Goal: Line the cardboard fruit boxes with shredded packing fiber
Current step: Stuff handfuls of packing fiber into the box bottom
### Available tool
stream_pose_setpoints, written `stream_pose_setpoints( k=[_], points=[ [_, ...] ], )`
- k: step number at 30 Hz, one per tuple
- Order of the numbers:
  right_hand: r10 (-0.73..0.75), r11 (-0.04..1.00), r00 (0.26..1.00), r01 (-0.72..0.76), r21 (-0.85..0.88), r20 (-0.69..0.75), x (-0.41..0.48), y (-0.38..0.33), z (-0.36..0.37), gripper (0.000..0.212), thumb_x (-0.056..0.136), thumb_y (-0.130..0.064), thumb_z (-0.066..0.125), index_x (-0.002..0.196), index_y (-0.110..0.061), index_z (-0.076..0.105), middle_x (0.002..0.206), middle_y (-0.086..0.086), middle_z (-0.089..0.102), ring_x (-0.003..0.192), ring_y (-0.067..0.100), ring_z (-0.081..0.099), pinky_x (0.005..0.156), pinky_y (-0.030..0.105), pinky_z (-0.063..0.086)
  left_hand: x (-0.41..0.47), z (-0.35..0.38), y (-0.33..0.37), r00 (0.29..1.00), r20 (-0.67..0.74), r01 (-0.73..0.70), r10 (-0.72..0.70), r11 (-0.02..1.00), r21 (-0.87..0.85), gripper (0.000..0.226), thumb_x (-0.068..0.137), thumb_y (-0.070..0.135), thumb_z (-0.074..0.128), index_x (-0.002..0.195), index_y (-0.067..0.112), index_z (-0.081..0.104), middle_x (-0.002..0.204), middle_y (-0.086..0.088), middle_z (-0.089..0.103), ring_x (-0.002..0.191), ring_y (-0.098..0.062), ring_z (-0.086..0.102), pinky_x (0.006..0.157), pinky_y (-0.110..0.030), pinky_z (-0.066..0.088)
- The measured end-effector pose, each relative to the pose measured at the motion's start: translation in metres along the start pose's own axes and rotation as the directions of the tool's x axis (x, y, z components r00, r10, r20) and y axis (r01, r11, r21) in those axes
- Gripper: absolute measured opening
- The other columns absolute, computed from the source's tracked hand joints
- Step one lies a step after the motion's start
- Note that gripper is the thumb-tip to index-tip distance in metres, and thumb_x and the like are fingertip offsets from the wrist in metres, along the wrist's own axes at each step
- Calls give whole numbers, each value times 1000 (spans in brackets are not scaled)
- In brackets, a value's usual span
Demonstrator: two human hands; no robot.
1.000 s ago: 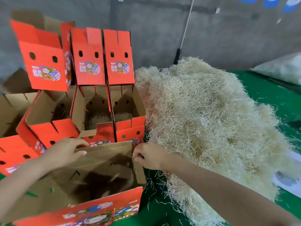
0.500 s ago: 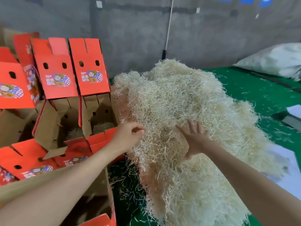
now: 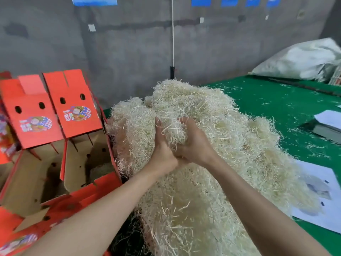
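My left hand (image 3: 162, 150) and right hand (image 3: 195, 145) both clench one fiber clump (image 3: 173, 130) atop the fiber pile (image 3: 230, 163) on the green desk (image 3: 276, 100), open fruit boxes (image 3: 88, 157) just left of pile, nearer left hand.

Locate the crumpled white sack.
In the head view, the crumpled white sack lies far right on the green table, by the grey wall, beyond the pale fiber heap.
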State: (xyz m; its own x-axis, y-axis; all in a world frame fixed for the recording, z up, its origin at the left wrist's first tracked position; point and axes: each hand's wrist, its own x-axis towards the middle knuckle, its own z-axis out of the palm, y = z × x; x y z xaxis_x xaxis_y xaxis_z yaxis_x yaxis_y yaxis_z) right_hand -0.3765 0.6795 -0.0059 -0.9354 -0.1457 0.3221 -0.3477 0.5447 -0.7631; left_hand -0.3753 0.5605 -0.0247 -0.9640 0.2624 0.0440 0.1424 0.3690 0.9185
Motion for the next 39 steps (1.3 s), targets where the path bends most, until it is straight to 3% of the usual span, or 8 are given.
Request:
stream_pose_setpoints(
  k=[4, 10, 16, 19, 23, 28, 34, 39],
  points=[
    [-48, 997, 991, 39, 72, 128, 8, -14, -13, 66, 84, -10, 63, 140, -16, 29, 100, 6, 59, 70, 9, 60, 57, 25, 51, 19, 3, 9, 984, -86, 94, -157, 861, -499, 34, 100, 42, 29, 112, 18, 50, 78, -5, 70, 78, -9, 69, 69, -20, 56],
    [90, 971, 994, -103, -217, -68, 34, 25, -62, 65, 78, -2, 62, 135, -26, 40, 133, 2, 50, 115, 17, 49, 91, 29, 47, 31, -10, -5, 851, -376, 206, -367, 891, -404, 32, 75, -4, 68, 80, 13, 41, 82, 3, 50, 76, -11, 48, 88, -31, 42],
    [424, 664, 898, -218, -715, 121, 35, 83, -31, 87, 73, -29, 73, 144, -28, 23, 155, 7, 6, 140, 42, 6, 104, 64, 9, 25, -18, -15, 868, -238, 279, -436, 825, -491, 57, 73, 6, 70, 125, -2, 47, 135, -11, 46, 128, -22, 39, 112, -45, 18],
    [322, 817, 937, -349, -459, -138, 40, 82, -23, 50, 78, 1, 54, 125, -13, 50, 124, 12, 55, 98, 23, 59, 82, 39, 56, 20, -21, -18, 910, -137, 350, -391, 903, -247, 75, 71, 8, 76, 134, 5, 36, 127, -10, 49, 115, -22, 50, 107, -42, 35],
    [293, 956, 907, -278, 91, -301, 55, 47, -34, 51, 73, 11, 52, 121, -8, 54, 77, 1, 63, 45, 6, 52, 37, 15, 41, 18, -26, -15, 898, -176, 384, -403, 914, -135, 123, 66, 7, 80, 148, 20, -11, 156, -10, 4, 140, -25, 20, 106, -46, 37],
    [148, 984, 890, -88, 156, -431, 68, -11, -47, 24, 69, 0, 51, 64, -23, 53, 57, -8, 56, 48, 8, 50, 42, 20, 34, 11, -25, 8, 950, -308, -48, 46, 999, 4, 130, 70, 10, 72, 135, 36, -37, 147, 16, -36, 139, -7, -26, 117, -50, -4],
    [44, 999, 862, -28, 38, -506, 76, -62, -61, 19, 73, -2, 52, 72, -20, 56, 65, -2, 59, 61, 20, 56, 53, 28, 44, 11, -28, 36, 874, -229, -412, 428, 904, 115, 136, 58, 51, 79, 127, 51, -38, 133, 37, -39, 135, 10, -22, 115, -33, -3],
    [-35, 912, 997, 7, 410, 62, 72, -86, -56, 32, 77, -6, 68, 103, -24, 62, 80, -7, 65, 68, 3, 63, 60, 19, 49, 45, -52, 37, 950, -309, -142, 41, 938, -315, 46, 98, 27, 43, 113, -16, 48, 117, -22, 60, 77, -10, 68, 57, -7, 48]
  ],
)
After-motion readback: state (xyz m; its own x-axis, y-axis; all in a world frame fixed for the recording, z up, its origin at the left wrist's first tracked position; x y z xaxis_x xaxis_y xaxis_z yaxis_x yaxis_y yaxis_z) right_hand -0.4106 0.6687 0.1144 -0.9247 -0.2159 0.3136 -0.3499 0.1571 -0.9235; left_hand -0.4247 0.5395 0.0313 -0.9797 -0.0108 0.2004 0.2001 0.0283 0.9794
